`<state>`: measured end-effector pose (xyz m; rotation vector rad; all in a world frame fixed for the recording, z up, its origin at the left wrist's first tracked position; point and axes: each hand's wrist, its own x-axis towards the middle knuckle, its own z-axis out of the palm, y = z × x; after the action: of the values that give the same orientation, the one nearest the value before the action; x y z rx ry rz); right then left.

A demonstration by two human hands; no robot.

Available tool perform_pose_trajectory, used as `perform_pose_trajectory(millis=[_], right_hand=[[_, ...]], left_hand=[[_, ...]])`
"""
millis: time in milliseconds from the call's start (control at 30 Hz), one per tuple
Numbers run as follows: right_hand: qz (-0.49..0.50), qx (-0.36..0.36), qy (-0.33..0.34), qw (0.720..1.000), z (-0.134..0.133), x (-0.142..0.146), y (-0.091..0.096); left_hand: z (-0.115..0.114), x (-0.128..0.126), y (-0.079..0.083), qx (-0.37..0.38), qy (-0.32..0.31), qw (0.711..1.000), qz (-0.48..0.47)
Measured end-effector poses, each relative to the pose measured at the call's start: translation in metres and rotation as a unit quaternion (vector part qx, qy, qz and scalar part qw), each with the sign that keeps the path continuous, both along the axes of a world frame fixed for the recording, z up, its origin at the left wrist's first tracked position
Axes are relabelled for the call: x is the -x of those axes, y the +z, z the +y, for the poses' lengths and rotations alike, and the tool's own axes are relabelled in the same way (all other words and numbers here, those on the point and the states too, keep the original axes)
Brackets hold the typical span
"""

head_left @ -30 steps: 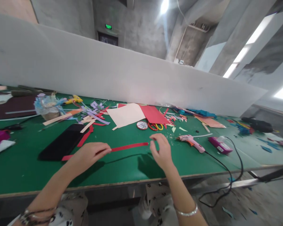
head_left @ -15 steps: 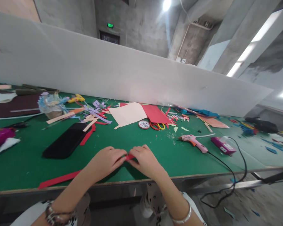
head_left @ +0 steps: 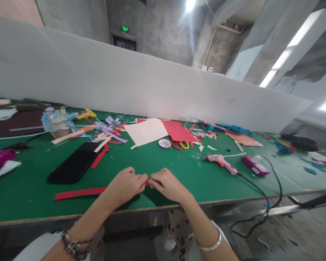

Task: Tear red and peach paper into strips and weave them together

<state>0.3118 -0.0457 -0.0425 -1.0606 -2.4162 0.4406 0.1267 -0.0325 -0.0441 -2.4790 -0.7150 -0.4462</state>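
My left hand [head_left: 129,183] and my right hand [head_left: 167,185] meet near the table's front edge, fingertips pinched close together. Between them a small bit of a red paper strip [head_left: 80,193] shows; its long free end stretches out to the left from under my left wrist. Both hands are closed on this strip, and my fingers hide most of the part they grip. A black phone [head_left: 74,163] lies to the left of my hands. Beyond them are a round white tin [head_left: 164,143] and scissors [head_left: 185,145] with red and yellow handles.
A pink glue gun [head_left: 222,163] with a black cord and a purple box [head_left: 255,166] lie on the right. Cream paper [head_left: 146,132], red paper [head_left: 177,131] and scattered paper strips [head_left: 112,131] lie along the back. A white partition [head_left: 152,87] stands behind the green table [head_left: 27,203].
The strip's free end on the left has swung away from the table's front edge and lies straighter. My fingers have curled more, leaving less red paper showing between them.
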Motion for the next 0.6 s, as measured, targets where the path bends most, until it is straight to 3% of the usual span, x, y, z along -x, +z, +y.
perform_pose_trajectory(millis=[333,600], right_hand=[[0.088,0.078,-0.052,0.992,0.008,-0.050,0.010],[0.089,0.110,-0.106,0.984,0.004,-0.081,0.010]], left_hand=[[0.016,0.032,0.009,-0.038,0.049,0.998,-0.027],[0.018,0.074,0.012,0.013,0.131,0.990,-0.051]])
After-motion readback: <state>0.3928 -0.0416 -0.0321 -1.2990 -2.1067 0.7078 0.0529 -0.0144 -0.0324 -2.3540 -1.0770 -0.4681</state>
